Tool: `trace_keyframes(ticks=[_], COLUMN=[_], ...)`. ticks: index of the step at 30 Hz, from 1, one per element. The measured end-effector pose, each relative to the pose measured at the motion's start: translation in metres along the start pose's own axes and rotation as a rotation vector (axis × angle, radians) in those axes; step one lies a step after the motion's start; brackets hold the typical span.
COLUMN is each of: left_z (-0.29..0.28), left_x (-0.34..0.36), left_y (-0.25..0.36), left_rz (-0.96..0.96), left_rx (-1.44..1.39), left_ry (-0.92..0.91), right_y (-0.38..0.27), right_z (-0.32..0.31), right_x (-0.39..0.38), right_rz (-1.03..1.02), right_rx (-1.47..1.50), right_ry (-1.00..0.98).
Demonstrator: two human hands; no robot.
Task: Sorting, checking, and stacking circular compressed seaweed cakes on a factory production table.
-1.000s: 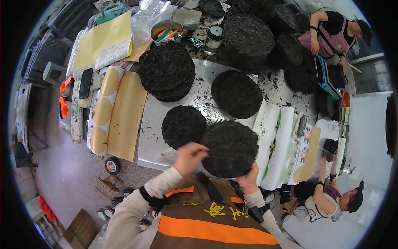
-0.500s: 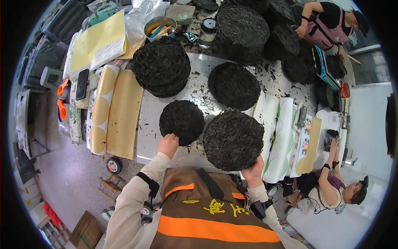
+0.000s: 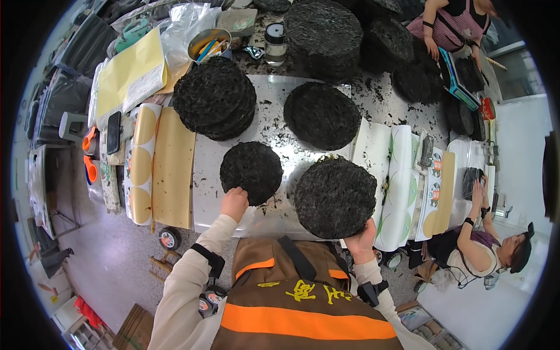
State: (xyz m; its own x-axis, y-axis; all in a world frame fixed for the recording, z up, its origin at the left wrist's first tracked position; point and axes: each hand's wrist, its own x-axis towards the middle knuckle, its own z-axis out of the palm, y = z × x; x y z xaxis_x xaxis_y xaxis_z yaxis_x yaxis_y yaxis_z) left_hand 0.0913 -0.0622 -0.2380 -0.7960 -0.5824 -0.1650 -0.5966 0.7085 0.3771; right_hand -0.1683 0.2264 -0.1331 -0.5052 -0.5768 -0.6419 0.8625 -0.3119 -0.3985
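Two dark, round dried seaweed cakes lie close before me at the near edge of the metal tabletop (image 3: 204, 201). My left hand (image 3: 234, 203) pinches the near left rim of the smaller seaweed cake (image 3: 251, 173). My right hand (image 3: 361, 240) grips the lower right edge of the larger seaweed cake (image 3: 335, 198), its fingers partly hidden beneath. Just beyond are a thick stack of seaweed cakes (image 3: 214, 99) on the left and a lower pile (image 3: 322, 115) on the right.
Brown label rolls (image 3: 178, 169) flank the left side, with a phone (image 3: 113, 133) beside them. On the right are white label rolls (image 3: 398, 186). A metal bowl (image 3: 209, 44) and lidded jar (image 3: 275, 45) stand behind. Two co-workers handle things at the right.
The larger seaweed cake in my right hand has shifted slightly right, widening the gap between the two cakes. My left hand stays on its cake's rim. The view has turned a little.
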Motion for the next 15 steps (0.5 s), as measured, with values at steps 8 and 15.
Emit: trace_keyframes(ticks=[8,15], left_z=[-0.01,-0.015], left_x=[-0.009,-0.008], left_y=[-0.024,-0.009], left_rz=[-0.153,-0.036], left_rx=[-0.589,-0.372], left_ry=[0.053,0.028], right_y=[-0.008,-0.024], right_z=[-0.013,-0.016], right_x=[-0.003,0.0], right_rz=[0.027,-0.029], right_rx=[-0.003,-0.019], right_ry=[-0.014,0.033])
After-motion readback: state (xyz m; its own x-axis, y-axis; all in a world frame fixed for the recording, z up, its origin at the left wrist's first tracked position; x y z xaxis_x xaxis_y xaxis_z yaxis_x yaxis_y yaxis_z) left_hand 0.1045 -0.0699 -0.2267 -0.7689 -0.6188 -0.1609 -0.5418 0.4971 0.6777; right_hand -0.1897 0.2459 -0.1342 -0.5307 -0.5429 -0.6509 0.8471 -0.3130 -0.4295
